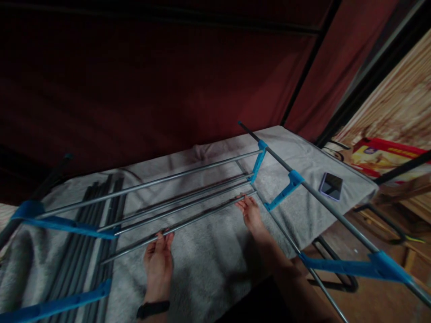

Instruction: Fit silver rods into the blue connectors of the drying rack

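Across a cloth-covered desk, a thin metal rod runs left to right, roughly parallel to the far edge. Its left end appears between two blue brackets; the left hand grips it inward of there. The right hand pinches it closer to its right end.

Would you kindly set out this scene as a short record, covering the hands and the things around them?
left hand: grips a rod
right hand: grips the same rod, near its right end
brackets: blue, several
pipes: grey, side by side, picture left
phone: on the cloth, picture right
wristband: black, left wrist
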